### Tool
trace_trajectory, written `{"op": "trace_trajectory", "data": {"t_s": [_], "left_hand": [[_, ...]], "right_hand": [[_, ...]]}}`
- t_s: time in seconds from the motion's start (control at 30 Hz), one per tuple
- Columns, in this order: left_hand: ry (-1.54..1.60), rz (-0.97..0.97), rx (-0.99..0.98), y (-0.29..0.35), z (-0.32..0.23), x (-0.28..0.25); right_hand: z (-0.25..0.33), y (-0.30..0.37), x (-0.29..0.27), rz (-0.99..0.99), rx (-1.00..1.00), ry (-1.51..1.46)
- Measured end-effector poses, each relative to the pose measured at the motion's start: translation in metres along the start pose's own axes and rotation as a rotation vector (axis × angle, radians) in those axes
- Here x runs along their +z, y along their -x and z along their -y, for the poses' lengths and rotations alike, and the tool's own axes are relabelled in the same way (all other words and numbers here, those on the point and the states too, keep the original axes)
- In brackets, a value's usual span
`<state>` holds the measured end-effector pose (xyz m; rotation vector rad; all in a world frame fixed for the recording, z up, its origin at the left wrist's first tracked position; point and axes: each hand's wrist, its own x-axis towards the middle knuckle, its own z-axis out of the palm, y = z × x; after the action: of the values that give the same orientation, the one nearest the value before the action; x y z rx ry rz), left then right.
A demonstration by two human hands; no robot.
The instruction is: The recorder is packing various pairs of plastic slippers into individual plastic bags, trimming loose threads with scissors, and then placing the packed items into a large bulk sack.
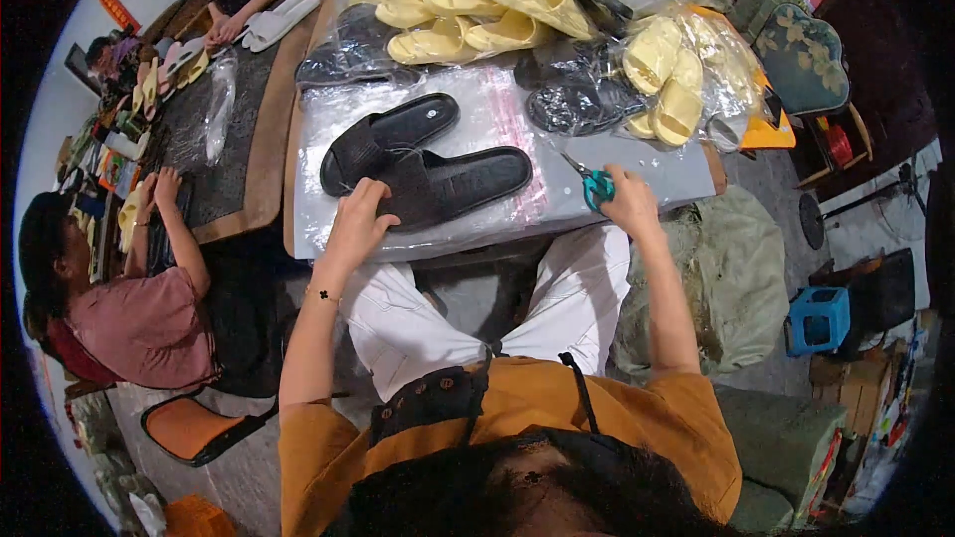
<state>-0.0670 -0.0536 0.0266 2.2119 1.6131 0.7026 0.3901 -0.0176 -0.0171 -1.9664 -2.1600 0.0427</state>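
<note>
A pair of black slide slippers lies on a clear plastic bag (473, 89) on the table in front of me. The far slipper (433, 115) and the near slipper (482, 184) both point toe to the left, and a thin clear strand shows at their straps. My left hand (358, 227) is at the toe end of the near slipper, thumb and fingers apart, with nothing visible gripped. To the right, my right hand (633, 204) has its fingers through the teal handles of a pair of scissors (597, 187). The blades point away to the upper left, apart from the slippers.
Bagged yellow slippers (458, 5) pile up across the table's far side, with bagged black ones (577, 89) beside them. On the left, two people work at another table (199, 129). A blue stool (819, 320) and a greenish sack (736, 278) stand right.
</note>
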Motion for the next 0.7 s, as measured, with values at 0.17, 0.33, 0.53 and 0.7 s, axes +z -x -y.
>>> {"op": "trace_trajectory", "data": {"t_s": [0.17,0.33,0.53,0.7], "left_hand": [[0.057,-0.24,0.059,-0.015,0.004,-0.023],[0.217,-0.135,-0.076,-0.039,0.013,-0.043],[0.019,0.138,-0.123,-0.022,0.023,-0.025],[0.002,0.073,-0.081,-0.001,0.034,-0.014]], "right_hand": [[-0.015,0.02,-0.013,0.172,0.124,-0.623],[0.045,0.052,-0.019,0.248,0.153,-2.025],[0.117,0.063,-0.018,0.636,-0.051,-2.049],[0.161,0.053,-0.006,0.878,-0.239,-1.777]]}}
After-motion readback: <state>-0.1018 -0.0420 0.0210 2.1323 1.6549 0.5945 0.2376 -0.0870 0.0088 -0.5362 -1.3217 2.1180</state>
